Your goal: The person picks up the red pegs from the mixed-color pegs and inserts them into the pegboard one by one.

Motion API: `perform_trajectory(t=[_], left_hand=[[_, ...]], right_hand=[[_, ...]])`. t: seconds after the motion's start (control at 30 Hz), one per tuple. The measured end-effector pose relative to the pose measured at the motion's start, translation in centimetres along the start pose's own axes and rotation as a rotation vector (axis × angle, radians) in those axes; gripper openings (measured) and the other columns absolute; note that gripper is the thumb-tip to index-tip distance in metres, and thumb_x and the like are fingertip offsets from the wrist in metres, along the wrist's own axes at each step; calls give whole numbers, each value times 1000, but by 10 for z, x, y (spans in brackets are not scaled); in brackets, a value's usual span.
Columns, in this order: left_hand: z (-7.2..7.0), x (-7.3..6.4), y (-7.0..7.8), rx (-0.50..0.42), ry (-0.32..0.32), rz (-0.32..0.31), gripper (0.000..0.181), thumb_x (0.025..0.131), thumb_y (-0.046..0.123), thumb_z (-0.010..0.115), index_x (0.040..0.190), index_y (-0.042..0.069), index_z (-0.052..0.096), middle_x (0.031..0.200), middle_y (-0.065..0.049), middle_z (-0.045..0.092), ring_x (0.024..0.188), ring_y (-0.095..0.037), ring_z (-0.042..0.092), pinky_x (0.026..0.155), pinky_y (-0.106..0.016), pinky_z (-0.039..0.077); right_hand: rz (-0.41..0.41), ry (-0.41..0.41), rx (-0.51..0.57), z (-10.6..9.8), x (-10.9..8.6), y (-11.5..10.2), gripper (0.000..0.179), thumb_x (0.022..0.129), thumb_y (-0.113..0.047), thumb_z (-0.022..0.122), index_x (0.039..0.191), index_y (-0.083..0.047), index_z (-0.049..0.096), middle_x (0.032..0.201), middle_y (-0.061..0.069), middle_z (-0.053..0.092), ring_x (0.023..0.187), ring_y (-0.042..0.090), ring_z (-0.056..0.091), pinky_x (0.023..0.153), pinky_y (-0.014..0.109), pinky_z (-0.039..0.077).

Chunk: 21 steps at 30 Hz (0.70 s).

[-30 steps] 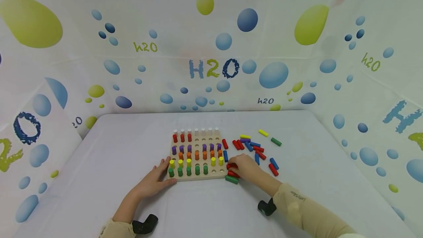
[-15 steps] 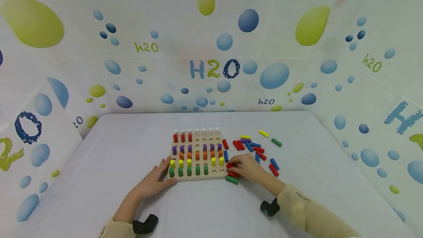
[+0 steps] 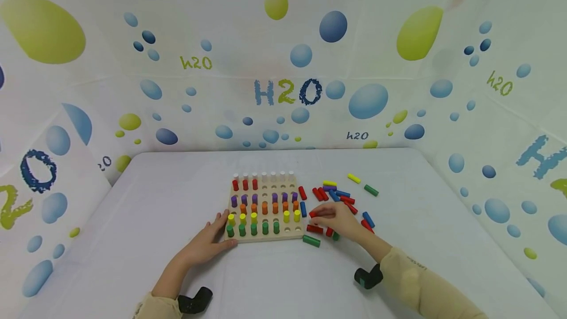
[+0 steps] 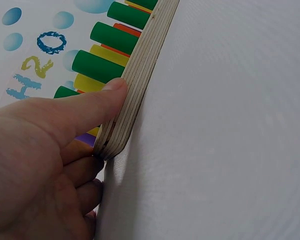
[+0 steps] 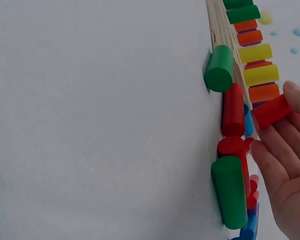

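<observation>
A wooden pegboard (image 3: 270,238) in the middle of the table holds rows of coloured pegs: white at the back, then red, purple, orange, yellow, and green in front. My left hand (image 3: 200,244) holds its near left corner, the thumb (image 4: 115,90) against the front edge and the fingers along the left side. To the right of the board, my right hand (image 3: 344,220) pinches a red peg (image 5: 271,111) between thumb and fingers, raised above other pegs. Under and beside that hand lie another red peg (image 3: 315,229) and a green peg (image 3: 311,241).
Loose red, blue, yellow, purple and green pegs lie scattered right of the board, among them a blue peg (image 3: 303,209) along its right edge and a green peg (image 3: 371,190) farther back. A white cloth (image 3: 177,191) covers the table.
My right hand has lifted a red peg from beside the board and shifted slightly right and back, uncovering red and green pegs beneath. My left hand has stayed on the board.
</observation>
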State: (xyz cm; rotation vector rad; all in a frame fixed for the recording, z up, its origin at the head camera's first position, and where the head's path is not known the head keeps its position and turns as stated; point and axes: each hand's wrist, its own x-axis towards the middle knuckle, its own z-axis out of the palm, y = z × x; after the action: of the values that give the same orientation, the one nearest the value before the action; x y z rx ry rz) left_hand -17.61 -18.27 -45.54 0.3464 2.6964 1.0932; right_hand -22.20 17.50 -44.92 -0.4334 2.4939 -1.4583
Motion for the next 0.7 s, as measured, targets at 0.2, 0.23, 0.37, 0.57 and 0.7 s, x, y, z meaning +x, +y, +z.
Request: perform_trajectory(t=[0.2, 0.23, 0.37, 0.57, 0.7], left_hand=[[1, 0, -1, 1, 1, -3, 88, 83, 45, 62, 145, 1, 16, 148, -21, 16, 137, -34, 7, 111, -49, 3], [1, 0, -1, 1, 0, -5, 88, 83, 45, 62, 145, 2, 16, 148, -21, 16, 137, -34, 7, 111, -49, 3], [1, 1, 0, 1, -3, -9, 88, 83, 46, 61, 145, 2, 16, 148, -21, 15, 137, -34, 7, 111, -49, 3], [1, 1, 0, 4, -7, -14, 89, 83, 47, 61, 145, 2, 16, 148, -20, 15, 137, -34, 7, 111, -49, 3], [0, 1, 0, -1, -12, -14, 89, 83, 46, 61, 146, 2, 15, 149, -21, 14, 137, -34, 6, 111, -49, 3]], right_hand=[[27, 26, 84, -1, 0, 1, 26, 83, -16, 68, 104, -2, 64, 98, 10, 67, 89, 21, 65, 76, 30, 54], [31, 32, 90, -1, 0, 1, 25, 83, -15, 68, 104, -1, 64, 98, 11, 67, 89, 22, 65, 76, 31, 54], [52, 50, 105, -3, -1, 1, 25, 83, -14, 67, 104, 0, 63, 97, 11, 67, 89, 22, 64, 76, 32, 54], [59, 60, 134, -5, -3, 2, 28, 83, -18, 68, 106, -2, 63, 99, 11, 68, 92, 21, 64, 77, 32, 54], [45, 53, 153, -9, -10, -16, 26, 85, -12, 65, 107, 2, 61, 101, 15, 67, 92, 23, 64, 81, 38, 53]])
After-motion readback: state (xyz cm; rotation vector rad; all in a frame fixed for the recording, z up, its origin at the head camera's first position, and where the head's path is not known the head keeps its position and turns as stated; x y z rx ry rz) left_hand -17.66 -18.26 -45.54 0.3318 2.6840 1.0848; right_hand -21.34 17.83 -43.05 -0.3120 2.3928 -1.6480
